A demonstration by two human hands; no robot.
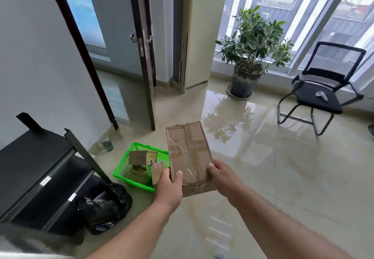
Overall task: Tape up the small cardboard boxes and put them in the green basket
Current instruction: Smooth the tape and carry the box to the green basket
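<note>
I hold a flat brown cardboard box (pixel 188 153) in the air, its top seam covered with clear tape. My left hand (pixel 169 185) grips its near left corner, thumb on top. My right hand (pixel 221 177) grips the near right edge. The green basket (pixel 123 174) stands on the floor just left of and below the box, with several smaller cardboard boxes (pixel 142 156) inside it. The held box hides the basket's right side.
A black shelf unit (pixel 40 169) stands at the left with a black rubbish bag (pixel 105 208) at its foot. Beyond are an open door (pixel 145 56), a potted plant (pixel 251 56) and a black chair (pixel 323 88) on the glossy tiled floor.
</note>
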